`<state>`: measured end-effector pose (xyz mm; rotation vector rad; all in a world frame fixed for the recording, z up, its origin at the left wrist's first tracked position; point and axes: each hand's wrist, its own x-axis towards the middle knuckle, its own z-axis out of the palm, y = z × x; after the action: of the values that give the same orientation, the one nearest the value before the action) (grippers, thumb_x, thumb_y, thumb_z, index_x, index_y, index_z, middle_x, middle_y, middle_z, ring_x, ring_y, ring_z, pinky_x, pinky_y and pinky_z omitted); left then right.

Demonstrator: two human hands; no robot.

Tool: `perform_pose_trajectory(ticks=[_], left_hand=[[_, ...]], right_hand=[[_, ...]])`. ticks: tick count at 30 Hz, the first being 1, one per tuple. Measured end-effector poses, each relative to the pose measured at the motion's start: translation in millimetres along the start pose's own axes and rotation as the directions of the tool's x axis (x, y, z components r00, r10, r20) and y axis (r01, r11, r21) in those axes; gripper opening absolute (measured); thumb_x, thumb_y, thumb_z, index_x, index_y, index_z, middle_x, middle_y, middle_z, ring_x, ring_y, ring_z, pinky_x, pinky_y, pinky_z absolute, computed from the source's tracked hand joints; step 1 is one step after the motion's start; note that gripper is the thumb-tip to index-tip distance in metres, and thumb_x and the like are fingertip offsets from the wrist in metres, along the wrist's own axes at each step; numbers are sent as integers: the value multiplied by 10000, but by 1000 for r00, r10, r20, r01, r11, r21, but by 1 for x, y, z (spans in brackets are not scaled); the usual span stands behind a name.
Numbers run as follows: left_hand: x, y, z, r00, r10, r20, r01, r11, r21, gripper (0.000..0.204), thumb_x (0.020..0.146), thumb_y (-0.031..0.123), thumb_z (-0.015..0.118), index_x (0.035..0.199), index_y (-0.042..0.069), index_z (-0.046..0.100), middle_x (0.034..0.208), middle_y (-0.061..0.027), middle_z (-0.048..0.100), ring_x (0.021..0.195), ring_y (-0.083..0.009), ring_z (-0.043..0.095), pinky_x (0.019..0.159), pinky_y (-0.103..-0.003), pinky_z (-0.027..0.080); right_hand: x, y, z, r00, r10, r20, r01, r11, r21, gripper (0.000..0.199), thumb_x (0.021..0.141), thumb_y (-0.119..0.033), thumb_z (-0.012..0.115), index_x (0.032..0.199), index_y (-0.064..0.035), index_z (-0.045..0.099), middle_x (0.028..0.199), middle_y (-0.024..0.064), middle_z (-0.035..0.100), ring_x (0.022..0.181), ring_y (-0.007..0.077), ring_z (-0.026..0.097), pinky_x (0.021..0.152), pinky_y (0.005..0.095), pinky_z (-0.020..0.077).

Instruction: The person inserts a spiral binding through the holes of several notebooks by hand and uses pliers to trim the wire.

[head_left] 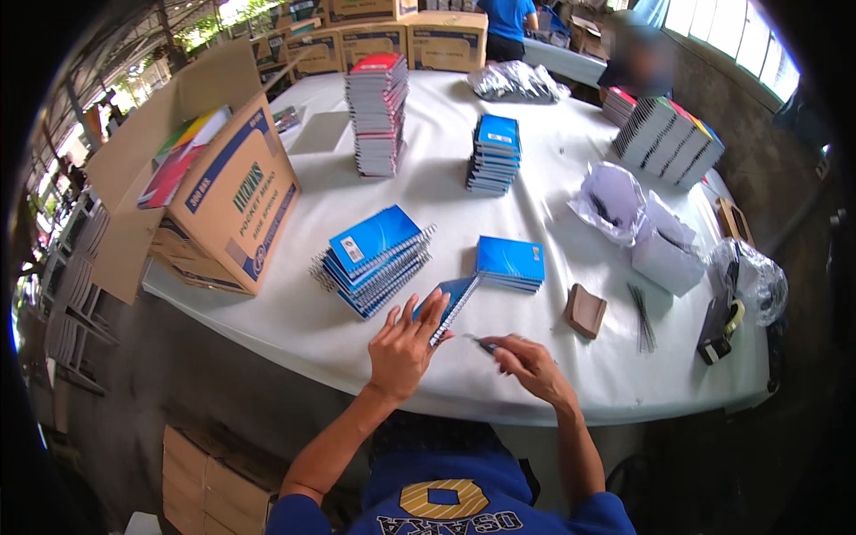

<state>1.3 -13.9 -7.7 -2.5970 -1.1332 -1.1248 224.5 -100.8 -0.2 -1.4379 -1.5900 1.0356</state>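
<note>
My left hand (403,353) grips a blue spiral-bound notebook (456,297) near the table's front edge, its wire spine tilted toward my right. In my right hand (532,367) is a small, dark, pointed hand tool (485,345); its exact kind is too blurred to make out. The tool's tip is just right of the spine's lower end, seemingly a little apart from it. Just beyond my left hand lies a fanned stack of blue spiral notebooks (379,239). A smaller pile of blue notebooks (511,260) rests beyond the held one.
An open carton (234,209) of notebooks stands left. Farther back rise a red-topped notebook stack (378,116) and a blue one (496,152). To my right are a brown block (586,311), thin wires (640,316), a tape dispenser (720,330) and plastic bags (611,203). A person (637,62) is at far right.
</note>
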Motion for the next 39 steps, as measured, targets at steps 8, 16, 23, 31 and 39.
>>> perform_pose_trajectory(ticks=[8, 16, 23, 31, 39], left_hand=[[77, -87, -40, 982, -107, 154, 169, 147, -975, 593, 866, 352, 640, 1394, 106, 527, 1408, -95, 540, 1347, -287, 460, 1107, -429, 386], [119, -155, -34, 876, -275, 395, 424, 51, -904, 905, 898, 755, 302, 1553, 136, 223, 1575, -60, 293, 1447, -339, 244, 1177, -485, 190], [127, -229, -19, 618, -237, 749, 763, 411, -499, 687, 987, 523, 456, 1472, 41, 390, 1506, -130, 403, 1347, -228, 399, 1109, -369, 326], [135, -209, -4, 621, -138, 772, 663, 617, -423, 603, 892, 241, 706, 1390, -15, 484, 1433, -95, 519, 1196, -168, 547, 1004, -305, 449], [130, -200, -4, 663, -119, 739, 628, 626, -463, 516, 889, 159, 687, 1349, -15, 530, 1432, -85, 524, 1193, -176, 555, 1001, -311, 454]], right_hand=[[66, -6, 11, 947, -221, -231, 270, 941, 205, 815, 750, -115, 833, 1430, -76, 386, 1447, 112, 413, 1331, 267, 424, 1055, 441, 420], [167, -105, 46, 728, -493, -476, 573, 819, 29, 323, 846, 6, 664, 1167, -38, 652, 1095, 88, 686, 1053, 223, 610, 937, 330, 454], [203, -74, 84, 652, -741, 162, 610, 385, -693, 211, 821, -212, 691, 1012, -123, 703, 1139, 66, 657, 1123, 237, 568, 975, 441, 390], [186, -29, 53, 760, -497, -418, 257, 821, -509, 141, 870, -80, 641, 1009, -64, 664, 1073, 108, 613, 989, 298, 563, 879, 434, 398], [223, -25, 55, 854, -487, -184, 281, 729, -624, 173, 925, -144, 570, 921, -26, 696, 975, 119, 672, 1016, 294, 577, 969, 529, 341]])
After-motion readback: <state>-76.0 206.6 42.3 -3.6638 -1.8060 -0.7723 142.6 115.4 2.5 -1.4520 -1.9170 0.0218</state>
